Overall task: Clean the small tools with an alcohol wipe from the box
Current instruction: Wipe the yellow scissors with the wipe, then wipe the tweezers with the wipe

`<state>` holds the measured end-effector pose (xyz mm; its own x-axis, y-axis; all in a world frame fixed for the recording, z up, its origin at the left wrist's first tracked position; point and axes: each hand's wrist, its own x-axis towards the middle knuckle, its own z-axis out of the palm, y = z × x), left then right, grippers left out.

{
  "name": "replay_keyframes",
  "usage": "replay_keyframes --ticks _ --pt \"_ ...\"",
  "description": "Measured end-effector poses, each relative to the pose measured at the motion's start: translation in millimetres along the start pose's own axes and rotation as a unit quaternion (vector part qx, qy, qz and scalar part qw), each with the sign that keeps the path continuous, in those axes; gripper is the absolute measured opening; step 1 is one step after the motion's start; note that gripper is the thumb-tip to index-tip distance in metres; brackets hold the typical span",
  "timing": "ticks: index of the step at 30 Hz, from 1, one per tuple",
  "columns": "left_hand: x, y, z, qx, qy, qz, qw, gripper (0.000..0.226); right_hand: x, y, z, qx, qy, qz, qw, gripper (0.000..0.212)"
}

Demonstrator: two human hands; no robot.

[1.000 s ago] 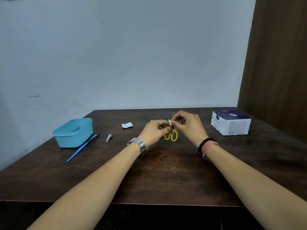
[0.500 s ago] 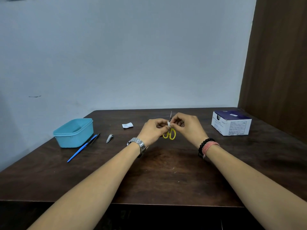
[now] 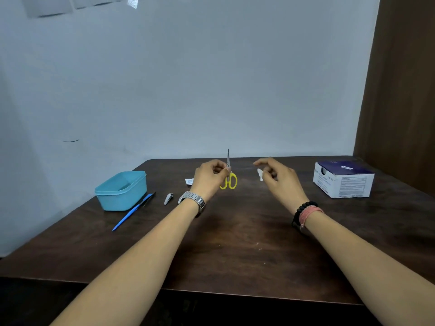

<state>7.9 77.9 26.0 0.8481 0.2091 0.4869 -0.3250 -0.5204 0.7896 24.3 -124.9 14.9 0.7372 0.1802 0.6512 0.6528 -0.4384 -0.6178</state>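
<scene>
Pale blue-grey wall fills the upper view; a brown wooden panel [image 3: 400, 90] runs down its right side, cut off by the picture's edge. Below lies a dark wooden table [image 3: 235, 250] with visible grain; its near corners run out of view.

Hidden or unclear:
- Both forearms are cut off by the lower edge.
- The print on the box is too small to read.
- A white scrap [image 3: 189, 181] lies partly behind the left hand; what it is cannot be told.

Items, largest to smallest:
- Box [image 3: 343, 182]: cardboard, dark blue top, white printed sides, at far right of the table.
- Tub [image 3: 121, 190]: light blue plastic, rounded corners, at left.
- Left hand [image 3: 209, 178]: fingers curled, pinching the scissors [image 3: 228, 175] upright above the table centre; slim metal blades point up, yellow loop handles hang below. Metal watch on the wrist.
- Right hand [image 3: 277, 176]: fingertips pinch the crumpled white wipe [image 3: 260, 174], apart from the scissors. Bead and cord bracelets on the wrist.
- Blue pen-shaped tool [image 3: 131, 212]: thin, just beside the tub.
- Nail clipper [image 3: 168, 198]: small, shiny metal, near the tool.
</scene>
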Motion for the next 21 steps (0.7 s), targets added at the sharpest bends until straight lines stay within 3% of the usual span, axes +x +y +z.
replay_keyframes --ticks 4,8,12,16,21 --pt "14.7 8.0 -45.3 0.074 0.021 0.008 0.997 0.01 0.4 4.1 2.3 -0.006 -0.02 0.022 1.0 0.019" --pt "24.7 11.3 -124.1 0.231 0.066 0.039 0.97 0.006 1.6 8.1 6.8 -0.007 -0.024 0.028 0.999 0.011" --pt "30.5 -2.3 -206.2 0.328 0.09 -0.022 0.94 0.011 1.5 8.5 11.0 0.002 -0.044 0.028 0.999 0.012" --pt "26.0 -24.3 -243.8 0.376 0.057 -0.092 0.92 0.009 -1.1 2.0 12.2 -0.004 -0.054 0.002 0.999 0.016" --pt "24.4 -40.9 -242.7 0.406 0.01 -0.126 0.905 0.009 -2.7 0.2 8.2 -0.028 -0.063 -0.014 0.998 0.018"
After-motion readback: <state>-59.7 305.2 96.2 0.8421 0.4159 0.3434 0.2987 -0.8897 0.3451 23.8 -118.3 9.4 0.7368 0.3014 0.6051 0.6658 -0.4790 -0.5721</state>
